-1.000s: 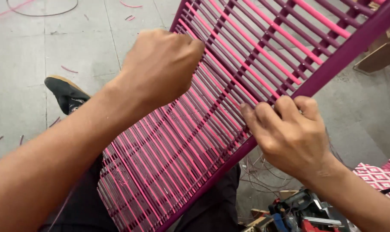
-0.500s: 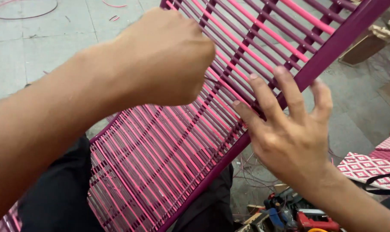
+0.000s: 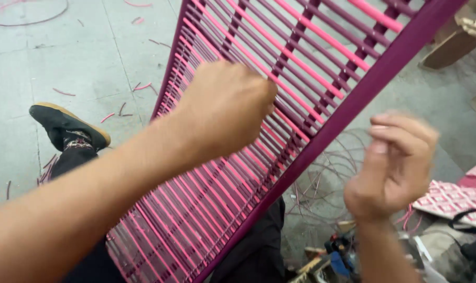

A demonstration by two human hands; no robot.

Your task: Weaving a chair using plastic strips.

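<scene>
The floor (image 3: 65, 57) was grey concrete, littered with short pink cord offcuts (image 3: 143, 86). A black shoe (image 3: 65, 126) lay near the frame's left edge. The purple frame (image 3: 364, 94), tilted across the lap, was closely strung with pink cord (image 3: 206, 204) over its lower part; upper rows were wider spaced. The left hand (image 3: 225, 112) was fisted against the cords, contents hidden. The right hand (image 3: 395, 162), blurred, was beyond the right rail, fingers loosely curled, its hold unclear. Loose cord coils (image 3: 327, 183) remained.
</scene>
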